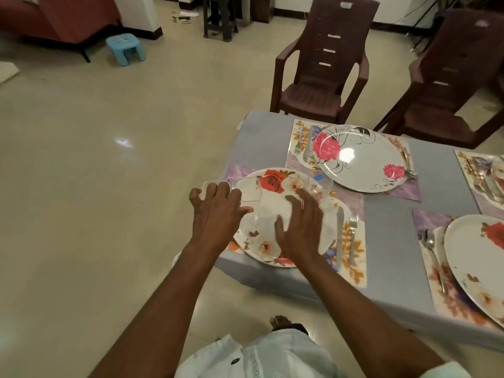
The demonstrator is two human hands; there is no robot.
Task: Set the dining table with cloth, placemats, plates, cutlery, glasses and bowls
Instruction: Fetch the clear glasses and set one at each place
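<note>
Glass (231,192) gripped in left hand (215,214) at table (387,241) corner; 2nd glass (320,185) just beyond right hand (300,230), fingers spread, holding nothing.

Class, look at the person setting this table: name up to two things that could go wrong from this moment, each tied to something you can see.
1. The left hand grips clear glasses lying sideways at the table's corner, partly over the floor; a slip could drop them.
2. The nearest plate overhangs the table edge, so a nudge from the right hand might tip it off.
</note>
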